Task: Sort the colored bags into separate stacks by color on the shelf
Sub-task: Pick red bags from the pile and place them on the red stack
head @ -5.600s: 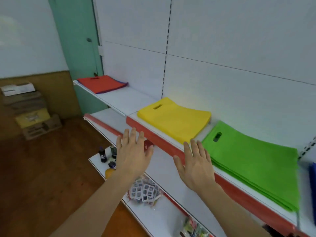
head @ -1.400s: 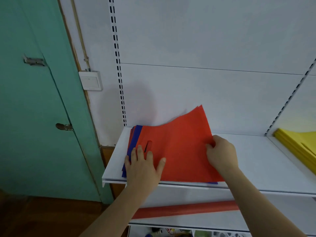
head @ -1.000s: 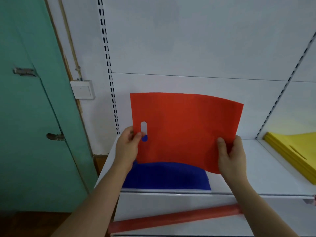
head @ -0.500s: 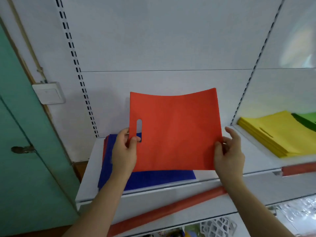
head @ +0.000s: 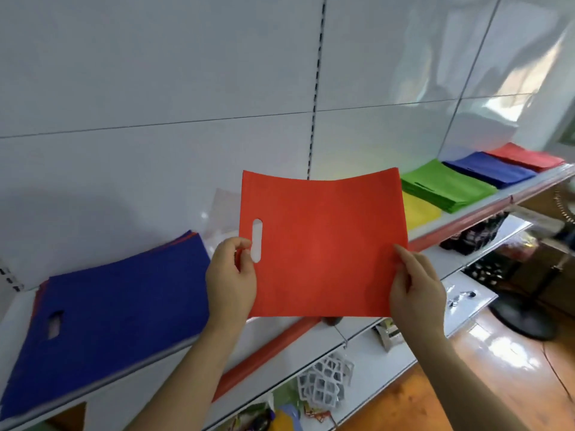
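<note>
Red bag (head: pixel 323 244): held upright at centre, clear of the shelf (head: pixel 351 334), probably for carrying. Left hand (head: pixel 231 281) pinches the handle-slot edge; right hand (head: pixel 415 293) grips the 4 o'clock corner. Mixed pile (head: pixel 118 303), blue on top, at 8 o'clock. Red stack (head: pixel 525 157) at 2 o'clock; open air between.

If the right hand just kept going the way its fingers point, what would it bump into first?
The right hand grips the red bag, fingers pointing up and away. Beyond the bag, probably the white back panel above the yellow stack; depth is unclear.

Bright, glare upper right, edges warped
</note>
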A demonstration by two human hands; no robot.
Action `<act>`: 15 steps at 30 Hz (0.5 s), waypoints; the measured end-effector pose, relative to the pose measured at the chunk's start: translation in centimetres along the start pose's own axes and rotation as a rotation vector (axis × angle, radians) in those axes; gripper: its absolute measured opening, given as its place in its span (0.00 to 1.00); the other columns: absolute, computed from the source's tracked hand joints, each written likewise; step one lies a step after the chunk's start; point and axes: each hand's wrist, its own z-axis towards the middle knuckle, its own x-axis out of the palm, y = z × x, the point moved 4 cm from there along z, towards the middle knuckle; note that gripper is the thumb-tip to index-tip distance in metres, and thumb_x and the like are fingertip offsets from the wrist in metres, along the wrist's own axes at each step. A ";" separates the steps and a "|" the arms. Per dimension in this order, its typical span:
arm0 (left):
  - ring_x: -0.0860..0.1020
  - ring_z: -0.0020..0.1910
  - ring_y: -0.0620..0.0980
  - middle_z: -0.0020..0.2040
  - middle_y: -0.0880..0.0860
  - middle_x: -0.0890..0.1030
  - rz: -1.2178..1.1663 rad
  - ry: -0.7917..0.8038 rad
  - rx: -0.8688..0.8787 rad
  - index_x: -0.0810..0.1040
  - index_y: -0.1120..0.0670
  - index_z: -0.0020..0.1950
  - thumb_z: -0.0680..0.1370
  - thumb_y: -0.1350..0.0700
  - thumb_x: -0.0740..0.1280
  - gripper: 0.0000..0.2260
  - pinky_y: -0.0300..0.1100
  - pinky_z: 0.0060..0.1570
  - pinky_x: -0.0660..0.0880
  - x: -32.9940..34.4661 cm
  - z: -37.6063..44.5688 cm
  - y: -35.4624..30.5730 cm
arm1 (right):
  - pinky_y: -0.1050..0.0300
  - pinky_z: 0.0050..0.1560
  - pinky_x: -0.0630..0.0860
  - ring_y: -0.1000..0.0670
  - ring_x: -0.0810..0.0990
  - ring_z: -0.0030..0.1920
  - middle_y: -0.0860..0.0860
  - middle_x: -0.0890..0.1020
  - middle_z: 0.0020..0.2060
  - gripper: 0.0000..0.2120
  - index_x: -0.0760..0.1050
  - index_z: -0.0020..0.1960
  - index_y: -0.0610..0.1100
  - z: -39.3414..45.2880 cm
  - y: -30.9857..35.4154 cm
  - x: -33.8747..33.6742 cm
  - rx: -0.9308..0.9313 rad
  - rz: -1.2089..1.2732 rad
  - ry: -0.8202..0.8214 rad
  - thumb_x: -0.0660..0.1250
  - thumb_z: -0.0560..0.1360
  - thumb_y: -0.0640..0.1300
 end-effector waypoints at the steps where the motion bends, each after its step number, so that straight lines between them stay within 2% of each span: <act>1: 0.79 0.51 0.41 0.53 0.43 0.82 0.004 0.024 0.019 0.80 0.50 0.58 0.83 0.63 0.66 0.10 0.22 0.48 0.69 1.9 -0.3 -1.2 | 0.63 0.52 0.70 0.56 0.78 0.52 0.55 0.80 0.60 0.20 0.77 0.71 0.48 0.6 -1.4 -1.3 0.009 -0.020 -0.008 0.58 0.82 0.41; 6: 0.76 0.55 0.38 0.59 0.44 0.81 0.001 0.103 0.080 0.80 0.51 0.63 0.83 0.63 0.65 0.12 0.19 0.52 0.66 12.4 -2.3 -7.0 | 0.52 0.54 0.77 0.47 0.80 0.55 0.52 0.79 0.63 0.21 0.75 0.74 0.46 4.3 -9.8 -8.5 0.060 -0.140 -0.018 0.64 0.82 0.38; 13: 0.75 0.55 0.31 0.61 0.44 0.78 -0.033 0.276 0.164 0.78 0.50 0.68 0.84 0.63 0.64 0.15 0.21 0.52 0.67 27.5 -5.0 -14.3 | 0.55 0.52 0.73 0.51 0.78 0.55 0.54 0.77 0.63 0.22 0.73 0.75 0.47 8.8 -20.7 -17.3 0.136 -0.227 -0.097 0.67 0.81 0.39; 15: 0.76 0.57 0.36 0.62 0.46 0.78 -0.028 0.314 0.186 0.78 0.51 0.69 0.84 0.63 0.64 0.15 0.26 0.54 0.68 31.4 -5.1 -15.9 | 0.53 0.51 0.74 0.49 0.79 0.55 0.53 0.77 0.63 0.23 0.73 0.75 0.47 10.0 -23.5 -19.0 0.158 -0.246 -0.116 0.67 0.81 0.39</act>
